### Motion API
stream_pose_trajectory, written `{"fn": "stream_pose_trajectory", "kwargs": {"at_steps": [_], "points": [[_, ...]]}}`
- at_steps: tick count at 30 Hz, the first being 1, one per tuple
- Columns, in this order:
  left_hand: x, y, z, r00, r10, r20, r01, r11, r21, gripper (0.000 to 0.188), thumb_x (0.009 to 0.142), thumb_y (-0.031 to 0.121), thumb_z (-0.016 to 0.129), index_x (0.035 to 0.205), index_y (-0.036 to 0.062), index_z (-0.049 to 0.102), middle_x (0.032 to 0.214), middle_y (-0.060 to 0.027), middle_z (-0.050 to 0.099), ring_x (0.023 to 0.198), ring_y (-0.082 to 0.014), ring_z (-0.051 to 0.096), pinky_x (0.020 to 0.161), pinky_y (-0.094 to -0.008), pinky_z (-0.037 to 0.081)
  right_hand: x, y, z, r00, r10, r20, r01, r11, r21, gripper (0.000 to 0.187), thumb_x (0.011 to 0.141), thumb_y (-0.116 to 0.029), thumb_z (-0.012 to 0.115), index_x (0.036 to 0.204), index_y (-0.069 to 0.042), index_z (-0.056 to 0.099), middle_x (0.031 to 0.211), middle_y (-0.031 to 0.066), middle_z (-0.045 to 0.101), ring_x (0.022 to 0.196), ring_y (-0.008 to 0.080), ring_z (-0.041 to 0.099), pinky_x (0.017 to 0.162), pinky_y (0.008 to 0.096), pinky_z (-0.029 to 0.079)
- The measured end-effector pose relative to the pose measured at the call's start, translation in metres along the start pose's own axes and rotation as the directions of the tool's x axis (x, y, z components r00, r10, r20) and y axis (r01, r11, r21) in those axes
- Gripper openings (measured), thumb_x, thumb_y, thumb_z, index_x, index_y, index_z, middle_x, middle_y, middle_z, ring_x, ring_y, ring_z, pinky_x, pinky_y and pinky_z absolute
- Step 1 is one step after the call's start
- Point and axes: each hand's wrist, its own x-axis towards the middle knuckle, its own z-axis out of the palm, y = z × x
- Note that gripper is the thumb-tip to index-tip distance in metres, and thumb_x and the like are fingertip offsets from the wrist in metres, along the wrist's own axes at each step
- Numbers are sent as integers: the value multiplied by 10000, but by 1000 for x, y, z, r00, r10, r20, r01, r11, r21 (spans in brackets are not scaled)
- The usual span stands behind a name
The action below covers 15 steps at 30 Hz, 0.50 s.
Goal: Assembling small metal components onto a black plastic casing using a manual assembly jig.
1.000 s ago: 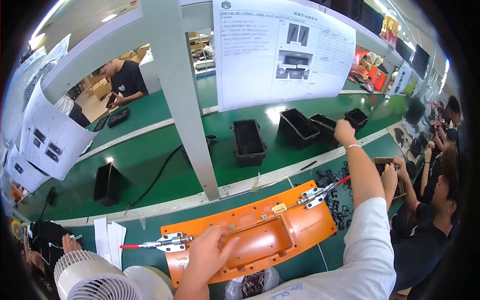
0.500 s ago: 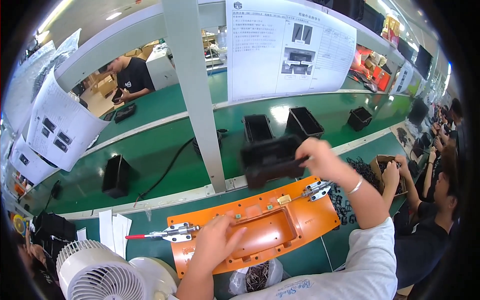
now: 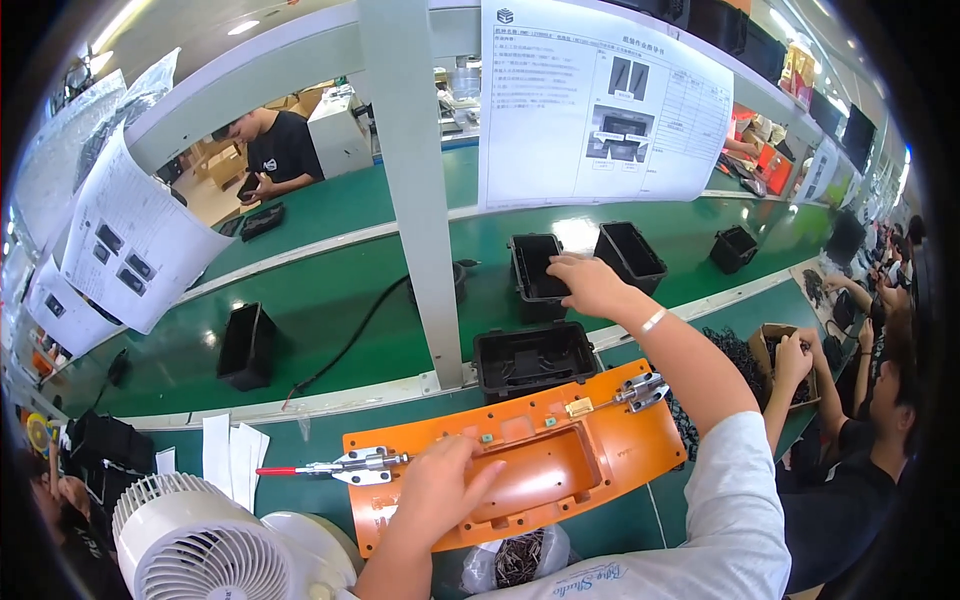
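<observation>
My left hand [image 3: 440, 490] rests on the left part of an orange fixture plate [image 3: 640, 440], thumb apart from the fingers, holding nothing. The plate has a rectangular recess and a metal toggle clamp at each end; the left clamp [image 3: 340, 466] has a red handle. Over the right rim of an open black plastic box [image 3: 538, 300] on the green belt reaches my right hand [image 3: 592, 285], its fingers stretched out and no firm grip showing. Another open black box [image 3: 500, 375] stands just behind the fixture, against the belt's edge.
More black boxes [image 3: 632, 255] stand along the belt. A white fan [image 3: 200, 540] and paper strips [image 3: 230, 460] lie to the left. A bag of screws [image 3: 520, 556] sits in front. A white post [image 3: 415, 200] rises ahead; a co-worker's hands [image 3: 793, 355] work over a carton at right.
The black box my right hand was carrying now stands behind the fixture, let go. My right hand has moved up to a box on the belt. The left hand stays on the fixture.
</observation>
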Motion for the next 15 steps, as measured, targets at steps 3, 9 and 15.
{"fn": "stream_pose_trajectory", "kwargs": {"at_steps": [3,9,15], "points": [[2,-1,0,1000,-9,9,10,999,-35,370,806,255,703,1029,-22,599,902,-138,654,798,-285,644,724,-363,518,25,35,34,974,-227,-6,218,939,-265,211,783,-153,673,977,-72,662,920,91,680,984,310,621,971,530,388],[-2,4,0,994,-102,-24,96,978,-188,386,793,194,734,1078,-16,582,937,-129,649,835,-252,657,755,-351,520,18,-17,-50,998,2,-65,-14,982,-190,161,805,-218,591,732,-83,637,755,129,649,742,334,631,842,512,423],[-7,34,10,858,237,-455,-353,916,-188,1104,630,338,869,1427,31,170,1440,-249,235,1293,-383,365,1022,-460,366,-98,-161,-87,834,-332,-440,344,937,-55,147,681,-121,675,671,-66,540,631,96,527,593,301,539,552,413,420]]}}
